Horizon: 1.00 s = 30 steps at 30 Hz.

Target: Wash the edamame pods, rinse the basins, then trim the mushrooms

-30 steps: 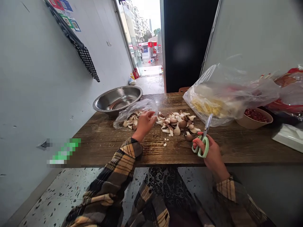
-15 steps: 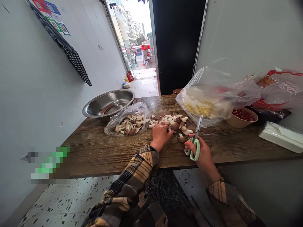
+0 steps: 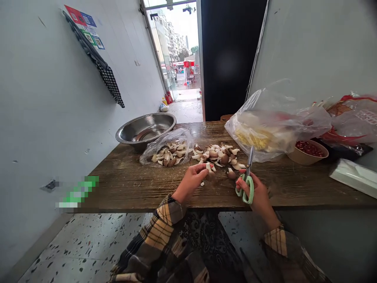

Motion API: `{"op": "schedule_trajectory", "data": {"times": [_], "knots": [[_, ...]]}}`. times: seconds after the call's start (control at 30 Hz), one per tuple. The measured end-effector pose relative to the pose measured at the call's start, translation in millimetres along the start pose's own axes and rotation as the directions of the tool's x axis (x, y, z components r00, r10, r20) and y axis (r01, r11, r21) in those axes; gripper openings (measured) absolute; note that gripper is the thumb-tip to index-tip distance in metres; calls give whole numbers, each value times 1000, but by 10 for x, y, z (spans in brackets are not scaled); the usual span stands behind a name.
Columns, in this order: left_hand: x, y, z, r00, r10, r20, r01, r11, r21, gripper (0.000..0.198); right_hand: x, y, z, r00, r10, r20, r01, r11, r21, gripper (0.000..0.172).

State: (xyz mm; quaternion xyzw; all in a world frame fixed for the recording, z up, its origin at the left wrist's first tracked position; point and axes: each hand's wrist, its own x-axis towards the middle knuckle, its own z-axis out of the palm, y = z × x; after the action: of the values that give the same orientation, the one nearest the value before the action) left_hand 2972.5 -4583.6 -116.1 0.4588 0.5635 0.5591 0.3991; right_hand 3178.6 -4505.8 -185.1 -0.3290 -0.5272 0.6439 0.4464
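Between its thumb and fingers my left hand (image 3: pixel 192 181) pinches a mushroom (image 3: pixel 209 168) with a pale stem, just in front of the loose pile. My right hand (image 3: pixel 259 195) grips a pair of scissors (image 3: pixel 249 189) with light green handles, blades pointing up and away from me and looking closed. A pile of brown-capped mushrooms (image 3: pixel 219 152) lies on the wooden table beyond both hands. One single mushroom (image 3: pixel 231 173) sits apart, left of the scissors. To the left, a clear plastic bag (image 3: pixel 188 135) holds more cut mushrooms (image 3: pixel 169 154).
A steel basin (image 3: pixel 123 135) stands at the table's far left. On the right are a plastic bag with yellow contents (image 3: pixel 253 137), a paper bowl of red pieces (image 3: pixel 306 157) and a white tissue pack (image 3: pixel 353 177). The wooden table's (image 3: pixel 132 184) front edge runs below my forearms.
My left hand has drawn back from the pile toward me, now with a mushroom in its fingers. My right hand still holds the scissors. The view has shifted slightly.
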Motion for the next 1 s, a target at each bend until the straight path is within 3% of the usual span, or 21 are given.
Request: {"op": "schedule_trajectory", "data": {"times": [0.1,0.23,0.33,0.43,0.63,1.0], "knots": [[-146,21,-20,999,-18,-40,17,999,-37,27,-21,-37,-22,997,-45,69,59,974,-219,53],[-276,18,-68,997,-22,-71,15,995,-97,27,-117,-202,-16,950,-143,277,283,772,-570,59],[-342,23,-83,998,-18,-59,11,994,-111,26,-206,-361,24,887,-146,438,422,638,-644,60],[-384,33,-78,998,-19,-54,14,994,-104,26,-261,-480,73,860,-81,504,452,581,-677,61],[-430,47,-69,1000,-13,-3,12,996,-86,21,-267,-553,132,837,28,547,448,538,-714,62],[-425,-32,-67,999,-43,2,43,994,-103,24,-281,-455,130,843,26,538,421,592,-688,52]]}}
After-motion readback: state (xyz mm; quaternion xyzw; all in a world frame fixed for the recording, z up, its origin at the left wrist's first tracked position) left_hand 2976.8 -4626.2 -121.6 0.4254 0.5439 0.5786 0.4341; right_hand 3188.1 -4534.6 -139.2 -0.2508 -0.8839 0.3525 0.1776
